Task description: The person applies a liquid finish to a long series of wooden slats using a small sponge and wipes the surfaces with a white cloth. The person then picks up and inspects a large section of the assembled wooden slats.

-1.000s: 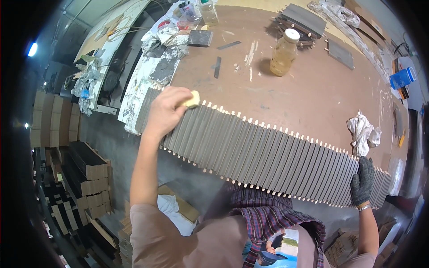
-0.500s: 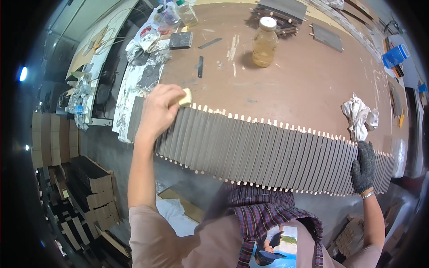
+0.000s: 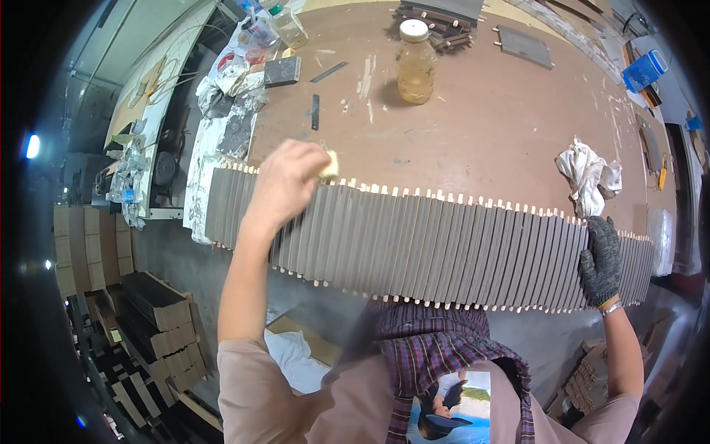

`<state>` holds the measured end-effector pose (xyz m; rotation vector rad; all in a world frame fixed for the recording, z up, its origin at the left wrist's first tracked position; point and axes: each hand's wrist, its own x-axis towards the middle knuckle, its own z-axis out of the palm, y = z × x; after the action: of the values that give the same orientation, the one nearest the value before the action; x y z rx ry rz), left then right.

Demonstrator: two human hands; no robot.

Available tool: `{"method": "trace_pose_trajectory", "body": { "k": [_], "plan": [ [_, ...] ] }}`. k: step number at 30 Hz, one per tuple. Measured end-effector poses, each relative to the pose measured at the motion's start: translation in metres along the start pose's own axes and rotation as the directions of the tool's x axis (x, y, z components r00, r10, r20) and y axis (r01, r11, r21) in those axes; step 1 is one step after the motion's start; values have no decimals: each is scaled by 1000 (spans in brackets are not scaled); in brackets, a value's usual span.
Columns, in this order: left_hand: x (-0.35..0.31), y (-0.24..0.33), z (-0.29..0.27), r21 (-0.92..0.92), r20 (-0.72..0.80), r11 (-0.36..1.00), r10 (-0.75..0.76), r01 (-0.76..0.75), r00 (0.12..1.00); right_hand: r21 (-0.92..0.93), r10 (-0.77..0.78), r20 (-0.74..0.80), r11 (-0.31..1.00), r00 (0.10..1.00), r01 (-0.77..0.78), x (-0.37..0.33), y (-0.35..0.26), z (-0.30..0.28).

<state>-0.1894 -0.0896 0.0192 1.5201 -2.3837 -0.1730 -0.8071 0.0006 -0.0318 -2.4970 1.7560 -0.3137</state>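
A long row of thin grey wooden strips [image 3: 414, 248], packed side by side with pale dowel pegs sticking out of both ends, spans the near edge of the brown table. My bare left hand [image 3: 288, 181] is closed on a pale yellow sponge [image 3: 330, 166] over the far ends of the strips, toward the row's left part. Fingers and wrist hide some strips beneath. At the row's right part, my right hand [image 3: 603, 259], in a dark grey knitted glove, lies flat on the strips with its fingers stretched away from me.
Beyond the row stand a white-capped jar of yellowish liquid [image 3: 416, 65] and stacked grey panels [image 3: 451, 22]. A crumpled white rag [image 3: 588, 176] lies near my right hand. A dark block [image 3: 282, 72] and stained cloths [image 3: 222, 81] sit at left; a blue container [image 3: 643, 70] is far right.
My left hand has moved right along the far ends of the strips with the sponge. My right hand stays at the same part of the row. The view has shifted slightly.
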Motion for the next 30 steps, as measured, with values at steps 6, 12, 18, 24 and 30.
{"method": "trace_pose_trajectory", "body": {
  "k": [6,12,18,24,30],
  "plan": [
    [3,33,-7,-261,38,963,73,-61,997,-4,-8,-17,1000,1000,8,1,-1,1],
    [6,27,-3,-109,-32,994,-6,2,999,27,11,-1,1000,1000,-11,2,-4,-1],
    [21,21,14,-182,25,983,6,-2,1000,-16,14,-15,1000,1000,-15,-3,-1,2],
    [22,-128,25,-407,-22,758,-566,510,824,22,38,-17,999,999,-38,0,-6,-2],
    [24,-221,36,-42,-146,652,-753,757,641,55,29,-18,998,999,-28,4,-9,-4]
  ]
}}
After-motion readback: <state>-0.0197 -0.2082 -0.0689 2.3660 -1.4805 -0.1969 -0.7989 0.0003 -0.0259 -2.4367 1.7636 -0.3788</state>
